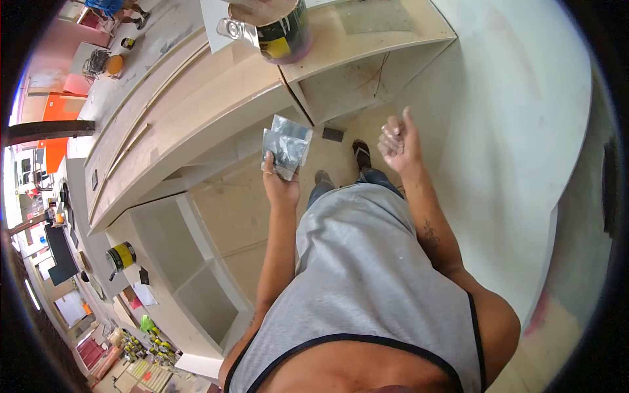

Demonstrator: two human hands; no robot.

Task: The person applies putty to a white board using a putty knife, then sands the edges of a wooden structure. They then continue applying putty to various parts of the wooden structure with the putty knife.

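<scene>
My left hand grips two thin, square metal putty spreaders, one overlapping the other, with pale smears on their faces. The thumb lies on the front one. My right hand is raised beside the pale panel, its fingers curled in and its thumb pointing up; pale dust coats the fingers and nothing shows in them. Ahead, an open can with a black and yellow label stands on the cabinet top, holding a tan substance. A clear plastic piece juts from its left side.
A long curved wooden cabinet runs ahead and to the left, with open compartments below. The large pale panel rises at right. A dark block lies near my feet. Another can sits at left; a person is far off.
</scene>
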